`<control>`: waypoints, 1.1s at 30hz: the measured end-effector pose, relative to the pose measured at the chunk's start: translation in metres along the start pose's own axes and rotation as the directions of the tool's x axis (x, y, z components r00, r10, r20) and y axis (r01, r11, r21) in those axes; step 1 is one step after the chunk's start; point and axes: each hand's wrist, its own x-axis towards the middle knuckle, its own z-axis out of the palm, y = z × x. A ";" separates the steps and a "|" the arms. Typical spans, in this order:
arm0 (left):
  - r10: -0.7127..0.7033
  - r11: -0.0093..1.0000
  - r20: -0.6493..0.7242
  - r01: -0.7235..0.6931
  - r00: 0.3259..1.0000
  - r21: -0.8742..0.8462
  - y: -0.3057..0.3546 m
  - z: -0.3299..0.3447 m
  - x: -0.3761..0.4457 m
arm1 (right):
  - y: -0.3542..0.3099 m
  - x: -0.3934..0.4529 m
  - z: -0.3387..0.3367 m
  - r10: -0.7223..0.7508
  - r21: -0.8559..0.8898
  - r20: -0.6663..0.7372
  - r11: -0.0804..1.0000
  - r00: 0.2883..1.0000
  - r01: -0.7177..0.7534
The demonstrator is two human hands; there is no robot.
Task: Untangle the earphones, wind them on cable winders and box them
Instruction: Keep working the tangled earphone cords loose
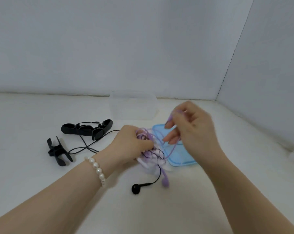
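Light, limp, snag-prone: tangled earphones point(151, 149) bunched on the bench point(41, 174), gripped by left hand point(132, 144), right hand point(191, 125) pinching a purple cable point(172, 150) lifted from the knot; best taken near plugs or buds, never yanked. Nearby: two black cable winders point(87, 129), clear box point(132, 107), blue lid point(180, 157) under the loops, black earbud point(136, 189) trailing loose.

One head-worn view is given, aimed forward and down from above the near edge of the worktop point(41, 115). The worktop is seen at close range, at arm's reach. Beyond the worktop, walls are taken in, meeting in a corner at its far right.
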 end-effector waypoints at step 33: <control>0.062 0.763 0.159 0.056 0.985 -0.643 0.012 -0.027 -0.002 | -0.003 0.005 -0.054 -0.034 0.269 0.887 0.848 0.460 -0.456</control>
